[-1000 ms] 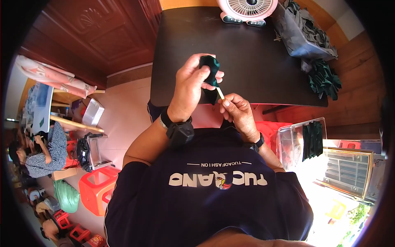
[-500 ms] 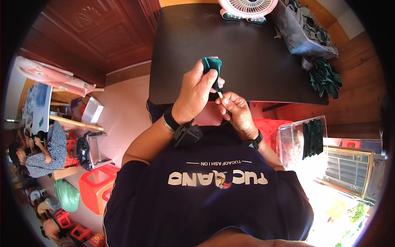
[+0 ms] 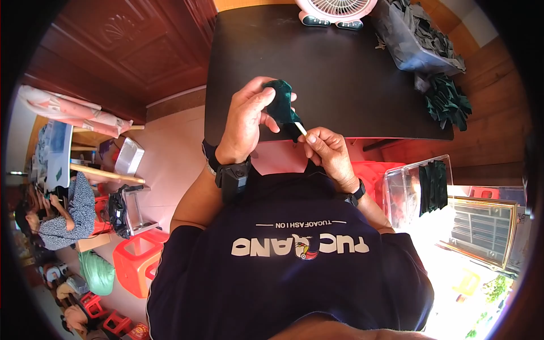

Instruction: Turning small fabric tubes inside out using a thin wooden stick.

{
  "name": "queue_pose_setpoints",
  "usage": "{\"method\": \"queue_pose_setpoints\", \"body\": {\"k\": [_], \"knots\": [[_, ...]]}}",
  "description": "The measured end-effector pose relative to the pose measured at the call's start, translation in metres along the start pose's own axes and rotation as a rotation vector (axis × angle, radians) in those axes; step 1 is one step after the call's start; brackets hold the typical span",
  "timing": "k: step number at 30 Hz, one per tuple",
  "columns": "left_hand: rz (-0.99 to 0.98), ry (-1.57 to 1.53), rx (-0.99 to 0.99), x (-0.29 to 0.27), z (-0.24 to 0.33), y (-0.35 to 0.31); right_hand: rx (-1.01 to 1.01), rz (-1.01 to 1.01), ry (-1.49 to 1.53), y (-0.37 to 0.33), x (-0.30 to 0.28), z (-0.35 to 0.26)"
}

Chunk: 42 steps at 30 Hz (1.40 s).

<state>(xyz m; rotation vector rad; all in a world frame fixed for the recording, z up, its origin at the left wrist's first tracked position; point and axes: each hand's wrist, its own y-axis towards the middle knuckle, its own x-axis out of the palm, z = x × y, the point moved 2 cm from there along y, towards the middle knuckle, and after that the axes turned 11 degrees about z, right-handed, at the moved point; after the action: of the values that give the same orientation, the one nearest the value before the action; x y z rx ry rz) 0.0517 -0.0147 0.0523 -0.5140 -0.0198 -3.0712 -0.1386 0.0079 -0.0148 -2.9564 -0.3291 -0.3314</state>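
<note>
A small dark green velvety cloth piece is held up over the table's near edge. My left hand grips its upper left side between thumb and fingers, some of which are spread behind it. A thin pale stick runs up to the cloth's lower end. Whether its tip is inside the cloth or against it is hidden. My right hand pinches the stick's lower end between thumb and forefinger, to the right of and below the cloth.
Beyond my hands lies a dark table with a pink fan. At its right stand a clear bin of cloth scraps and a green cloth bundle. A clear box holds dark strips; a red stool and people are at left.
My left hand has shifted left with the cloth, and its fingers have loosened and spread. More of the stick now shows between the cloth and my right hand.
</note>
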Motion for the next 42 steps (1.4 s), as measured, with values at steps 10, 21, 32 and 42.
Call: {"method": "queue_pose_setpoints", "body": {"k": [10, 21, 32, 42], "knots": [[0.027, 0.19, 0.139, -0.013, -0.007, 0.008, -0.038, 0.024, 0.01, 0.0, -0.005, -0.005], [0.048, 0.254, 0.346, 0.008, 0.047, -0.005, -0.267, 0.181, -0.169, -0.003, -0.012, -0.015], [0.027, 0.181, 0.096, 0.008, 0.012, 0.005, -0.325, 0.104, -0.185, -0.009, -0.01, -0.013], [0.0, 0.086, 0.008, 0.005, 0.005, 0.009, 0.11, -0.18, 0.107, -0.006, -0.001, -0.006]]}}
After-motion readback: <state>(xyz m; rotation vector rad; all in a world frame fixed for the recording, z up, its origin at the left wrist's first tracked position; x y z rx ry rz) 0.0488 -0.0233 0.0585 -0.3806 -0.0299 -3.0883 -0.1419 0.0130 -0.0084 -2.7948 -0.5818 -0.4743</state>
